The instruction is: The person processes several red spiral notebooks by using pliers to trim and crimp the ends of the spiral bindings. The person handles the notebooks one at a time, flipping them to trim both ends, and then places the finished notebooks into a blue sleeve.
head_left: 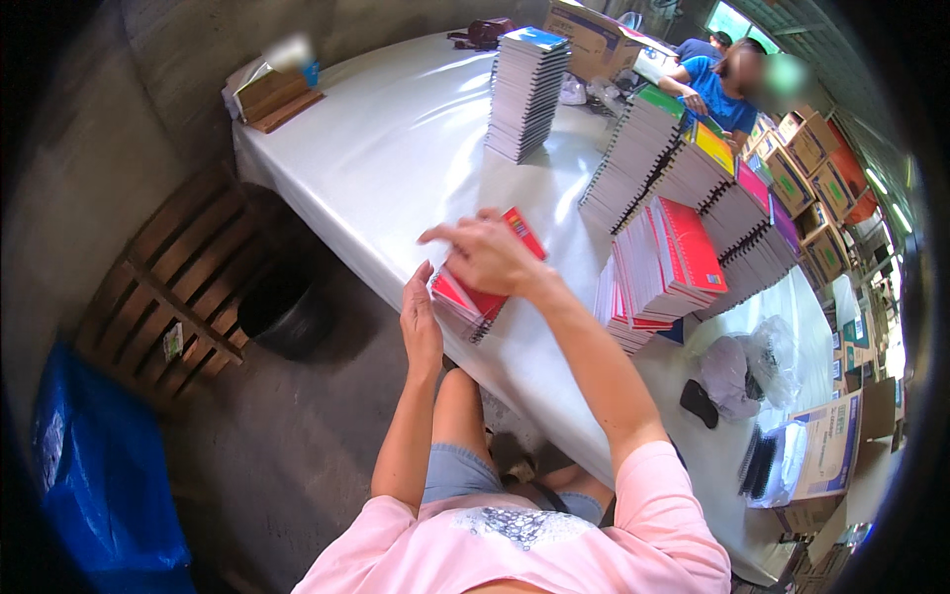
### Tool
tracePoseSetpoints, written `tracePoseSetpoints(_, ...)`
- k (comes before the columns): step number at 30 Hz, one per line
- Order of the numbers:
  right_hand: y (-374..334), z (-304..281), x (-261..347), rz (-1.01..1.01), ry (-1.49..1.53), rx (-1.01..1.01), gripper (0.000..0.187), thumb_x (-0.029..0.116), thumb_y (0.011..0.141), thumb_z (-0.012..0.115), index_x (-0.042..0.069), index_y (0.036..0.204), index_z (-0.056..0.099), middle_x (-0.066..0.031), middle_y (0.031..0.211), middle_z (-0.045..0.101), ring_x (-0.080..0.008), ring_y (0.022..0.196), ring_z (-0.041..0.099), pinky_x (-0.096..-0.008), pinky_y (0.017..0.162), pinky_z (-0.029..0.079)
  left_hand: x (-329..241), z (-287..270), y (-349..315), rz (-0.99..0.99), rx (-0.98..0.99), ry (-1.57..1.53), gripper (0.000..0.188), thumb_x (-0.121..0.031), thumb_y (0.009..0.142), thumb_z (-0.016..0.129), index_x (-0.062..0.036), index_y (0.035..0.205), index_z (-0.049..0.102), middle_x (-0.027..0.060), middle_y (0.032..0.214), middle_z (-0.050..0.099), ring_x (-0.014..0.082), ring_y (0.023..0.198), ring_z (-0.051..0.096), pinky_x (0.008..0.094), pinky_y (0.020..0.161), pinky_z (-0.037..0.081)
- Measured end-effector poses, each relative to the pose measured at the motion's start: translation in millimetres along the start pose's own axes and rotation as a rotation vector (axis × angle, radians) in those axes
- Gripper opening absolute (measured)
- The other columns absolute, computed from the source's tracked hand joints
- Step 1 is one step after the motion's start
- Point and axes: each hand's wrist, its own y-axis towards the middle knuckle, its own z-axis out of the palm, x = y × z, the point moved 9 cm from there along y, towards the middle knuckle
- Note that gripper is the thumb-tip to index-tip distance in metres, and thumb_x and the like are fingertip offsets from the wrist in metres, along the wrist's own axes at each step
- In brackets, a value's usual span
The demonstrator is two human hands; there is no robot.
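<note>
A small stack of red spiral notebooks lies near the table's edge in front of me. My left hand is upright against the stack's near left side, its fingers straight and close to the covers. Over the top cover reaches my right hand, slightly blurred, with the index finger stretched out to the left and the palm down on or just above the red cover. Neither hand grips a notebook. Part of the stack is hidden under the right hand.
Right of my arm stand piled red notebooks, with green, yellow and purple ones behind. A tall blue-topped notebook stack rises farther back. Plastic bags lie at right. Another person works across the table. A dark bucket stands below.
</note>
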Motion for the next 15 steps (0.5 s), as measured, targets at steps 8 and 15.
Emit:
tracePoseSetpoints(8, -80.3, 13.6, -117.8, 0.438, 0.58, -0.565, 0.04, 0.021, 0.091, 0.047, 0.009, 0.129, 0.049, -0.0117, 0.122, 0.057, -0.024, 0.119, 0.048, -0.0364, 0.104, 0.03, -10.9, 15.1, 9.0, 0.122, -0.059, 0.034, 0.052, -0.038, 0.101, 0.027, 0.0012, 0.116, 0.058, 0.0149, 0.112, 0.059, 0.0224, 0.105, 0.053, 0.0349, 0.095, 0.038)
tracePoseSetpoints(15, -109.1, 93.0, -179.5, 0.485, 0.118, -0.882, 0.027, 0.012, 0.089, 0.046, 0.001, 0.109, 0.06, -0.0185, 0.104, 0.063, -0.034, 0.097, 0.06, -0.0388, 0.088, 0.047, 15.4, 42.5, 8.3, 0.354, -0.095, 0.238, 0.037, -0.029, 0.098, 0.042, 0.0014, 0.106, 0.061, 0.0159, 0.105, 0.062, 0.0268, 0.096, 0.058, 0.0392, 0.085, 0.047)
